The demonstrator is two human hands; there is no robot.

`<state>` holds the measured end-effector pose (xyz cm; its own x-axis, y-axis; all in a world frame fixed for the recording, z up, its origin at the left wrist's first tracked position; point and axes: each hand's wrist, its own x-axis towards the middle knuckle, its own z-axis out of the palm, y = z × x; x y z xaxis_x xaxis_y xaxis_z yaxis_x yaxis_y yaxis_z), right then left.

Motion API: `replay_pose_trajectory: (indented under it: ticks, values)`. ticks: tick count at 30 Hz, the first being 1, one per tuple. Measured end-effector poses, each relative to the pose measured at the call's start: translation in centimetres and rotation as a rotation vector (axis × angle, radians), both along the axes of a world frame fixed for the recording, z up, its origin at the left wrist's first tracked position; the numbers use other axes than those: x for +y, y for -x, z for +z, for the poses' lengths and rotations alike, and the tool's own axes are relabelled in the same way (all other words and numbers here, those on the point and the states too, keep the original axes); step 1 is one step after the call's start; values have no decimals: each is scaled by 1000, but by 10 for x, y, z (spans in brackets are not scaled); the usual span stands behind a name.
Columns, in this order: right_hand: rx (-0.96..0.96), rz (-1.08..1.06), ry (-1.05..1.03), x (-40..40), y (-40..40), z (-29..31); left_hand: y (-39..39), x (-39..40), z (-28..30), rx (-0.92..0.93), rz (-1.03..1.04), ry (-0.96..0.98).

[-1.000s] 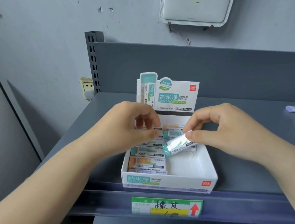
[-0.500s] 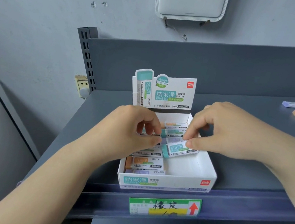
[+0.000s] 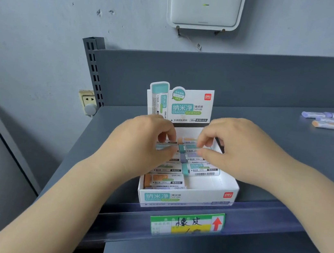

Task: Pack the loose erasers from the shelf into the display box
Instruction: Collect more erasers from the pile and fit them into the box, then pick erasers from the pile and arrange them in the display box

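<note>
1. A white display box (image 3: 185, 199) sat at the front edge of a grey shelf (image 3: 269, 127), its printed header card standing upright at the back.
2. Inside the box, erasers in paper sleeves lay in two columns — an orange-ended eraser (image 3: 162, 180) near the front left, and a teal-ended eraser (image 3: 200, 170) lying slightly askew on the right column.
3. The left hand (image 3: 144, 144) reached over the left column with its fingers curled, thumb and fingertips pinching one end of an eraser in the middle of the box (its sleeve was mostly hidden by the fingers).
4. The right hand (image 3: 242, 149) hovered over the right column, thumb and forefinger pinching a teal eraser (image 3: 187, 148) that lay on the row below.
5. The front right part of the box floor showed bare white card.
6. Loose erasers (image 3: 333, 126) — purple, orange and teal — lay scattered on the shelf at the far right, well apart from the box.
7. A green and yellow price label (image 3: 186, 223) with a red arrow sat in the shelf's front rail, just below the box.
8. A white wall unit (image 3: 204, 5) hung above the shelf.
</note>
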<state>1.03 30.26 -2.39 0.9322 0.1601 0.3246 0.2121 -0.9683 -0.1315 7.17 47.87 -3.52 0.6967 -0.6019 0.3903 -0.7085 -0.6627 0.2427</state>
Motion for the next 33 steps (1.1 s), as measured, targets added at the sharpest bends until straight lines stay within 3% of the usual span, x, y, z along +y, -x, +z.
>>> replay_pose_trajectory:
  ticks: [5, 11, 22, 33]
  values:
    - [-210, -101, 104, 4, 23, 6, 9, -3, 12, -262, 17, -49]
    - [-201, -204, 233, -4, 44, 9, 21, -27, 24, -441, -31, -143]
    - [-211, -279, 309, -74, 90, 4, 62, -108, 25, -471, -99, -256]
    - [-105, -336, 93, -224, 174, 7, 133, -251, 8, -351, -158, -148]
